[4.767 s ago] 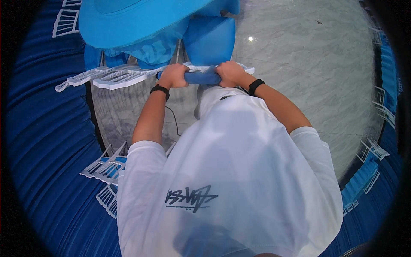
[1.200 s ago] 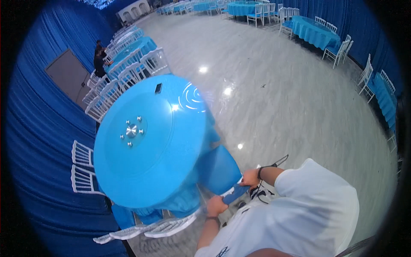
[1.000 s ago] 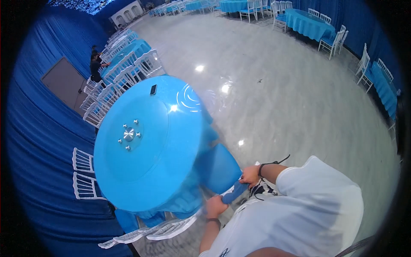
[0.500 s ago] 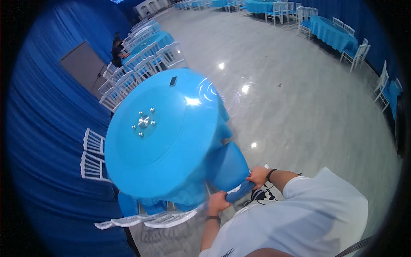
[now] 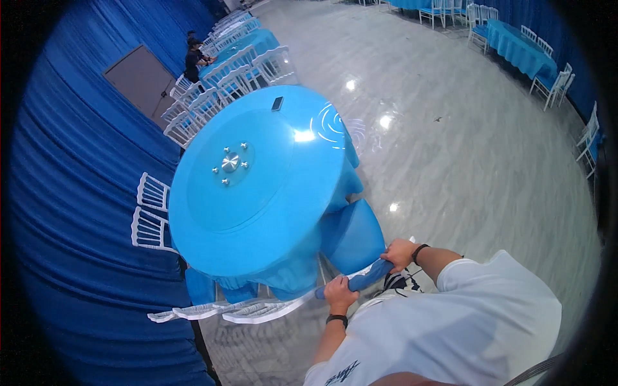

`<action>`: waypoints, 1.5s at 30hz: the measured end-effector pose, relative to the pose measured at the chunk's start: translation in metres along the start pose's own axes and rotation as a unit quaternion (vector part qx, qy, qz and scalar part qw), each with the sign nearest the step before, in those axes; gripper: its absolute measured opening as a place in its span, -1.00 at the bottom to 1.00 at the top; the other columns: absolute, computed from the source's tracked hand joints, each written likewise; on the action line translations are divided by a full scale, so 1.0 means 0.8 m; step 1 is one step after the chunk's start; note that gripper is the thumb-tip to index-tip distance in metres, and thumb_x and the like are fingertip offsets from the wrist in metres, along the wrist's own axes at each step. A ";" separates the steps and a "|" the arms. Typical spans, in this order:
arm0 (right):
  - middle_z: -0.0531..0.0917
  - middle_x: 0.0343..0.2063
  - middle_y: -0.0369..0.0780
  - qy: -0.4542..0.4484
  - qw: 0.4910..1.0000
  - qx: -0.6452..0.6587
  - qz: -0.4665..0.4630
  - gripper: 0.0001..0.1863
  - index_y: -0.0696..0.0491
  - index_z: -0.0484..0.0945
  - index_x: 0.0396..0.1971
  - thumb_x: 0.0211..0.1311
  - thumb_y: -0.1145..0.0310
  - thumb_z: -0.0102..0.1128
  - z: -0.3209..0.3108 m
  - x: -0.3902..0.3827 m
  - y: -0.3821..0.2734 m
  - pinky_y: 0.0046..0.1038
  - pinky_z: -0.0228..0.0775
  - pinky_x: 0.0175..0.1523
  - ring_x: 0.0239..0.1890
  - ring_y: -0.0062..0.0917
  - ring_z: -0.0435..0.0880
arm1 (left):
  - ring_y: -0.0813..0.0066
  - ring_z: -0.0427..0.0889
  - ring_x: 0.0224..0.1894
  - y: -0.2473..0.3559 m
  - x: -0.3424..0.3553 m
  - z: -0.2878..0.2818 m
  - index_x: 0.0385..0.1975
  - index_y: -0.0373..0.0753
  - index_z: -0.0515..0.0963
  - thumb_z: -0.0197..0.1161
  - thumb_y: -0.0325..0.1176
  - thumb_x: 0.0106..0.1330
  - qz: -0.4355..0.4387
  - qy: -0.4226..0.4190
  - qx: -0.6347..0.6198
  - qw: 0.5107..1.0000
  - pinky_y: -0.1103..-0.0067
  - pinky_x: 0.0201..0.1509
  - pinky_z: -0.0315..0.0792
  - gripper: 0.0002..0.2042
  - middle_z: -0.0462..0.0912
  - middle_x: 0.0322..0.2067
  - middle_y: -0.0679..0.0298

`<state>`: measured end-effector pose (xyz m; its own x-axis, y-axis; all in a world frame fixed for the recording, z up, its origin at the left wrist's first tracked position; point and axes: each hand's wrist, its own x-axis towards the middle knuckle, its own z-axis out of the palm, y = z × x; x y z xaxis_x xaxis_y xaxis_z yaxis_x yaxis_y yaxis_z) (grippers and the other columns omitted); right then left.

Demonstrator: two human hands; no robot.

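Both of my hands are closed on a folded blue cloth (image 5: 367,275) along the top of a white chair back. My left hand (image 5: 340,293) grips the lower-left part, my right hand (image 5: 398,252) the upper-right end. Beside them is that chair's blue seat (image 5: 351,235), against a round table (image 5: 244,206) with a turquoise cover. The table has a round clear panel with a silver hub (image 5: 230,161) and small knobs, and a dark rectangular object (image 5: 277,103). More white chair backs (image 5: 264,309) stand along the near side.
Blue drapes (image 5: 71,212) and a grey door (image 5: 138,83) line the left, with white chairs (image 5: 152,193) beside them. A person in dark clothes (image 5: 193,61) is at a farther table. Pale floor (image 5: 463,180) separates this row from covered tables (image 5: 518,48) on the right.
The view swung up from my torso to the room; in the last second the table, chairs and my hands shifted slightly up and right in the picture. Both hands still grip the cloth.
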<state>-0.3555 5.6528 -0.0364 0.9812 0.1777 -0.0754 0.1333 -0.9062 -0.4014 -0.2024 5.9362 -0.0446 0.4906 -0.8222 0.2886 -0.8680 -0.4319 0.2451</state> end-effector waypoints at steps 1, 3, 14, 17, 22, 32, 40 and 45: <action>0.74 -0.43 -0.10 -0.001 1.000 0.002 0.001 -0.43 0.00 0.66 -0.19 -0.08 -0.13 0.50 -0.001 0.000 -0.001 -0.05 0.57 -0.25 -0.35 -0.06 0.74 | 0.17 0.69 -0.31 0.000 -0.001 0.001 -0.37 -0.08 0.73 0.38 -0.15 -0.30 -0.001 -0.002 -0.001 1.000 0.28 -0.25 0.54 -0.62 0.64 -0.40 0.28; 0.74 -0.45 -0.10 -0.010 1.000 0.004 0.007 -0.45 0.01 0.65 -0.23 -0.08 -0.13 0.49 -0.003 0.004 -0.002 -0.06 0.58 -0.25 -0.36 -0.07 0.74 | 0.20 0.68 -0.33 -0.001 -0.004 0.001 -0.44 -0.08 0.69 0.37 -0.15 -0.35 -0.006 -0.009 0.010 1.000 0.31 -0.28 0.51 -0.64 0.62 -0.42 0.29; 0.77 -0.32 -0.12 -0.067 0.997 -0.009 0.022 -0.37 0.01 0.67 -0.09 -0.03 -0.16 0.50 -0.008 -0.001 0.001 -0.05 0.61 -0.16 -0.25 -0.07 0.76 | 0.21 0.65 -0.36 -0.004 -0.003 0.005 -0.53 -0.09 0.59 0.34 -0.13 -0.34 0.045 0.025 0.020 0.998 0.31 -0.30 0.50 -0.69 0.57 -0.45 0.27; 0.77 -0.33 -0.11 -0.064 0.998 -0.008 0.018 -0.38 0.02 0.67 -0.10 -0.03 -0.15 0.50 -0.006 0.001 0.000 -0.05 0.60 -0.17 -0.26 -0.07 0.76 | 0.21 0.64 -0.37 -0.007 -0.003 0.004 -0.54 -0.09 0.59 0.34 -0.12 -0.33 0.060 0.036 0.019 0.997 0.32 -0.31 0.49 -0.69 0.56 -0.46 0.27; 0.77 -0.33 -0.10 -0.084 0.996 -0.010 0.016 -0.38 0.03 0.67 -0.10 -0.05 -0.14 0.51 -0.024 0.008 -0.009 -0.05 0.61 -0.16 -0.25 -0.07 0.77 | 0.21 0.63 -0.37 -0.015 -0.008 0.011 -0.53 -0.09 0.60 0.35 -0.10 -0.30 0.054 0.032 0.008 0.998 0.33 -0.32 0.48 -0.70 0.57 -0.45 0.27; 0.79 -0.27 -0.13 -0.097 0.995 -0.027 0.014 -0.33 0.00 0.64 0.01 -0.01 -0.16 0.49 -0.020 0.004 -0.009 -0.10 0.63 -0.12 -0.20 -0.12 0.78 | 0.21 0.62 -0.37 -0.009 -0.008 0.002 -0.51 -0.10 0.62 0.34 -0.11 -0.29 0.065 0.027 0.003 0.997 0.32 -0.31 0.49 -0.69 0.56 -0.44 0.24; 0.78 -0.31 -0.12 -0.094 0.995 -0.032 0.006 -0.35 0.02 0.63 -0.04 -0.02 -0.14 0.49 -0.010 0.001 -0.003 -0.09 0.63 -0.14 -0.22 -0.10 0.78 | 0.23 0.60 -0.36 -0.005 -0.010 0.006 -0.53 -0.07 0.59 0.33 -0.11 -0.33 0.050 0.028 0.007 0.998 0.33 -0.29 0.48 -0.69 0.54 -0.44 0.26; 0.76 -0.35 -0.14 -0.061 0.998 -0.033 -0.008 -0.39 0.04 0.67 -0.13 -0.04 -0.14 0.48 -0.004 0.000 0.003 -0.12 0.61 -0.19 -0.32 -0.12 0.77 | 0.24 0.60 -0.36 -0.007 -0.006 0.005 -0.53 -0.07 0.58 0.33 -0.11 -0.33 0.050 0.028 0.008 0.998 0.33 -0.29 0.47 -0.69 0.53 -0.44 0.27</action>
<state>-0.3548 5.6494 -0.0344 0.9552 0.2340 -0.1809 0.1618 -0.9255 -0.3425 -0.2006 5.9409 -0.0512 0.4047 -0.8398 0.3619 -0.9136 -0.3547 0.1986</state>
